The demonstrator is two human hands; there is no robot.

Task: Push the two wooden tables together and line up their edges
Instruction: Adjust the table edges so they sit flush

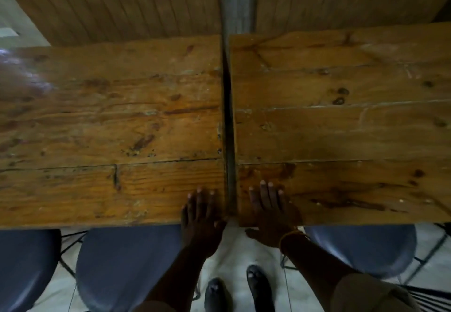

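Two worn wooden tables stand side by side with a narrow dark gap (229, 126) between them. The left table (109, 128) fills the left half of the view, the right table (341, 121) the right half. My left hand (201, 219) lies flat on the near right corner of the left table, fingers on top and thumb over the front edge. My right hand (271, 216) rests on the near left corner of the right table, fingers spread on top and thumb under the front edge. The right table's far edge sits slightly further away than the left one's.
Dark blue round chair seats are tucked under the near edges: one at the far left (24, 270), one left of centre (127, 267), one at the right (363, 245). My two shoes (239, 289) stand on a pale tiled floor. Wooden panelling (122, 4) rises behind the tables.
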